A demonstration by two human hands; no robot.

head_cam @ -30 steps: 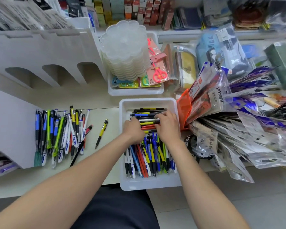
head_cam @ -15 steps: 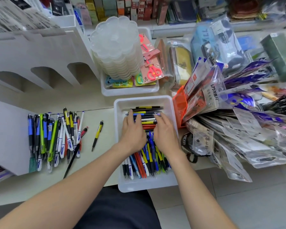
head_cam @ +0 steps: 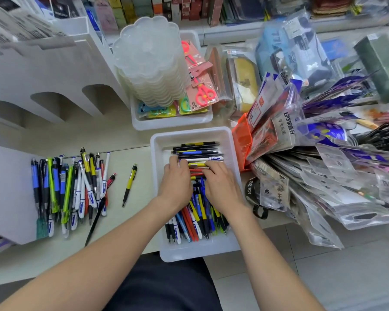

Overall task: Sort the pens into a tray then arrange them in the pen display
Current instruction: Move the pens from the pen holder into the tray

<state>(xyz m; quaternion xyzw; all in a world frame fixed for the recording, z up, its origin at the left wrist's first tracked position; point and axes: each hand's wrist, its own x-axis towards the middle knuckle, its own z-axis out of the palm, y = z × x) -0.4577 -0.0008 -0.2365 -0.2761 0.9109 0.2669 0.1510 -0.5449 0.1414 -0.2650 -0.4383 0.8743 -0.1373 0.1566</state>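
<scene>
Together the left hand point(head_cam: 177, 185) and right hand point(head_cam: 222, 186) lie flat, fingers outstretched on the crosswise pens point(head_cam: 198, 151) in the white tray point(head_cam: 157, 158) on the counter point(head_cam: 142, 176), beside a loose pile point(head_cam: 72, 187).

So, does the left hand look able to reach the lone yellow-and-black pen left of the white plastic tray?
Probably yes: the yellow-and-black pen lies alone on the table, only the white tray's low wall between it and the left hand.
</scene>
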